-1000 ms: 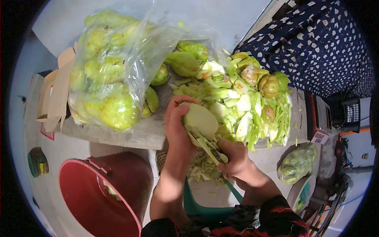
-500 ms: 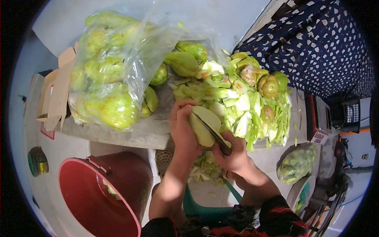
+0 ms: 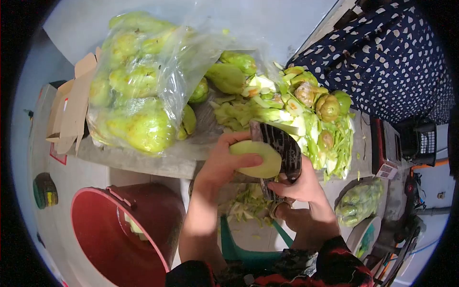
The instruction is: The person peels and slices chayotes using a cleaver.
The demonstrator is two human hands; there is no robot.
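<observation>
The bucket (image 3: 158, 210) is dull red, the stool (image 3: 256, 256) teal green. Dark navy cloth (image 3: 377, 62) carries scattered pale spots (irregular ones), the sleeve (image 3: 342, 260) is black with red patches, and the peeled fruit (image 3: 263, 165) is pale yellow-green.

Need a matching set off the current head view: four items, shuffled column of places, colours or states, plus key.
1. Peeled fruit
2. Dark blade
3. Bucket
4. Cardboard box

A. Open, beside the clear bag of green fruit
B. Gripped by the right hand
C. Red, with pale pieces inside
D. Held in the left hand, thumb across its face

Pairs: 1-D, 2-B, 3-C, 4-A
</observation>
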